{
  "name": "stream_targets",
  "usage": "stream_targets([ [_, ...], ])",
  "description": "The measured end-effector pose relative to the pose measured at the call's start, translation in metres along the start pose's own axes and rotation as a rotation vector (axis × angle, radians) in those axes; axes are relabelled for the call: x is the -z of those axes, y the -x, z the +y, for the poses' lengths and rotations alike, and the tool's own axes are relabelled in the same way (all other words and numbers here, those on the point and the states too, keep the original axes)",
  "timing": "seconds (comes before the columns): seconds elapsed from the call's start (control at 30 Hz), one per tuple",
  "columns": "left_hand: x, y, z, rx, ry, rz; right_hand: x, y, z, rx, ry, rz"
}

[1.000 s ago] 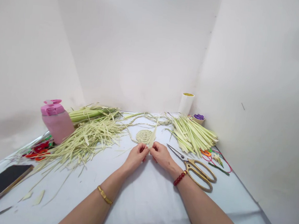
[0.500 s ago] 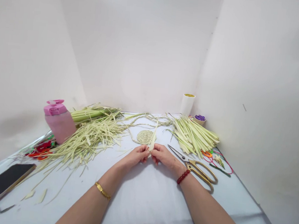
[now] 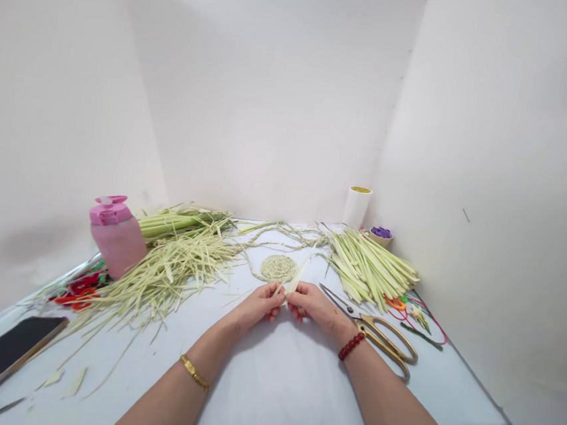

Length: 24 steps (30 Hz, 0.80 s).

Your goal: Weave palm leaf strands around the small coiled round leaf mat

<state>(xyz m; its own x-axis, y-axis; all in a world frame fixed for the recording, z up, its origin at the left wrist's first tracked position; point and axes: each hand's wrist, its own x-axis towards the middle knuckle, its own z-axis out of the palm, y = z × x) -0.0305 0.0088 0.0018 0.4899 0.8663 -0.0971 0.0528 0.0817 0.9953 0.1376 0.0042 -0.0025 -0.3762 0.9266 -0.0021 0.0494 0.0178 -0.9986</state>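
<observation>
Between my two hands is a pale strip of plant leaf (image 3: 297,279), standing up and leaning to the right. My left hand (image 3: 265,302) pinches its lower end, where a thin sliver seems to stand apart from it. My right hand (image 3: 309,304) pinches the same strip from the other side, fingertips almost touching the left ones. Just beyond the hands a round coiled mat of braided straw (image 3: 278,267) lies flat, its braid (image 3: 291,232) trailing toward the back. Large scissors with gold handles (image 3: 376,335) rest beside my right wrist, blades apart.
Shredded strips (image 3: 178,262) and a leaf bundle (image 3: 187,223) spread at left near a pink bottle (image 3: 119,243). A phone-like dark slab (image 3: 3,356) lies front left. At right are cut stalks (image 3: 371,264), a white cup (image 3: 357,207) and a small purple-filled bowl (image 3: 380,236).
The strip has tilted further to the right, and a thin sliver shows at its left. Both hands keep their pinch. The whole view has shifted slightly.
</observation>
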Motion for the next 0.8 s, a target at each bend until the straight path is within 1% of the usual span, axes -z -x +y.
stream_targets([
  [0.2, 0.001, 0.000, 0.000, 0.015, 0.019, -0.039, 0.004, 0.002, -0.001, -0.013, 0.059, -0.061],
  [0.3, 0.002, -0.003, -0.005, 0.008, 0.015, -0.025, 0.002, 0.001, 0.000, 0.009, 0.068, -0.011],
  [0.4, 0.000, -0.006, -0.011, -0.035, -0.049, 0.038, -0.002, 0.000, 0.001, 0.053, 0.071, 0.077],
  [0.53, -0.004, -0.009, -0.019, -0.088, -0.172, 0.120, -0.006, -0.003, 0.003, 0.062, 0.057, 0.175],
  [0.67, -0.006, -0.010, -0.023, -0.100, -0.245, 0.181, -0.007, -0.005, 0.008, 0.083, 0.046, 0.212],
  [0.8, -0.008, -0.010, -0.024, -0.084, -0.277, 0.187, -0.007, -0.009, 0.014, 0.120, 0.038, 0.208],
])
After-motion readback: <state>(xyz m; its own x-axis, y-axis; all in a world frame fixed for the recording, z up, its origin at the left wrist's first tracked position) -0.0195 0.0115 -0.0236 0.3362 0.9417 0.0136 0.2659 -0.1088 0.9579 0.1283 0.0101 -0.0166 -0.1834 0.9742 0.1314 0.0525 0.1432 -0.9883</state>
